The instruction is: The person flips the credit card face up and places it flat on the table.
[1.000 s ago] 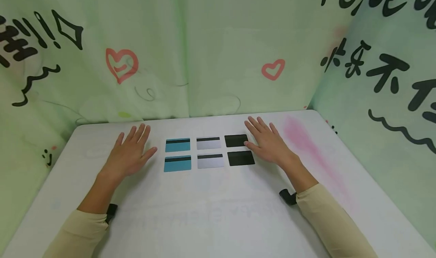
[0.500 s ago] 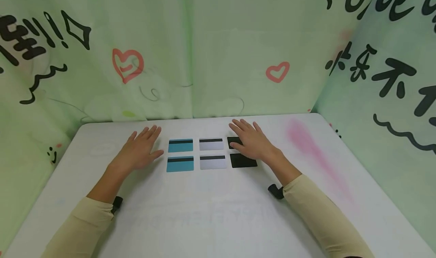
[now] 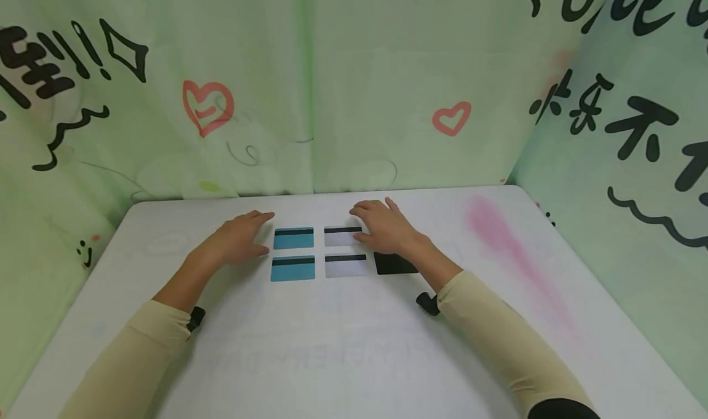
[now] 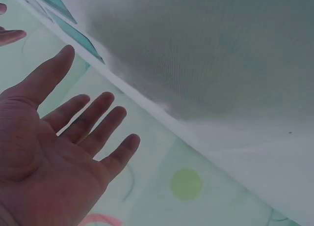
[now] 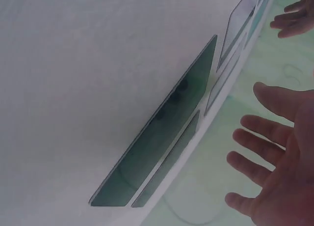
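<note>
Cards lie flat in two rows of three. A far blue card [image 3: 293, 241] and a near blue card [image 3: 293, 271], each with a dark stripe, form the left column. To their left hovers my left hand [image 3: 234, 241], its fingers relaxed and holding nothing. A far pale lavender card [image 3: 337, 239] and a near pale lavender card [image 3: 345, 268] make up the middle column. My right hand [image 3: 387, 228] hangs over the back right, its thumb near the far pale card, and grips nothing. It hides the far black card [image 5: 167, 159] in the head view, while the near black card [image 3: 391, 263] is partly covered.
The white table [image 3: 310, 357] ends at a back edge against a green curtain [image 3: 359, 69] with drawn hearts and writing. A pink smear [image 3: 498, 228] marks the tabletop at right. Dark wrist devices show below both hands.
My right hand has moved left across the far black card towards the pale card. My left hand has come a little right, closer to the blue cards. The fingers of both hands have bent somewhat.
</note>
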Available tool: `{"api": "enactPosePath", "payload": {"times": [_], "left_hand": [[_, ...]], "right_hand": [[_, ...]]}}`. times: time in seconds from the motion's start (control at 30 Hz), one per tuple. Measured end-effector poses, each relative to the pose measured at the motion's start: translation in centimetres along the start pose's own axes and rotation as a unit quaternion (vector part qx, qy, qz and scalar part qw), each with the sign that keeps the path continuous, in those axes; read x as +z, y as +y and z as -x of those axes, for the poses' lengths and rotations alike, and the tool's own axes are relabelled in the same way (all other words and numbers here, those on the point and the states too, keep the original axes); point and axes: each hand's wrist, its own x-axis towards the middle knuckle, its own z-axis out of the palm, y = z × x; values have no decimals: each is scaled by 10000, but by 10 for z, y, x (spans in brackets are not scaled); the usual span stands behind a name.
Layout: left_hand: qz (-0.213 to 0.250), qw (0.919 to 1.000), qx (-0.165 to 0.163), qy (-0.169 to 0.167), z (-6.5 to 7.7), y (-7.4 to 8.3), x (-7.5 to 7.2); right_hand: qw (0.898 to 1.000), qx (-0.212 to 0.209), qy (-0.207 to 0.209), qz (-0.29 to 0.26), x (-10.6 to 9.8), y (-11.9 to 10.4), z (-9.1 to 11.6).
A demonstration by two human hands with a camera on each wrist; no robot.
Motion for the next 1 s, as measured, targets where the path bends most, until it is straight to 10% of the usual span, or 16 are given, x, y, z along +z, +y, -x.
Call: {"api": "enactPosePath", "payload": {"times": [0.43, 1.0], "left_hand": [[586, 9967, 540, 150, -17, -3, -7], [752, 9957, 483, -252, -36, -7, -7]], "right_hand": [[9995, -206, -214, -147, 3, -18, -23], [9959, -588, -288, -625, 6, -30, -43]]}}
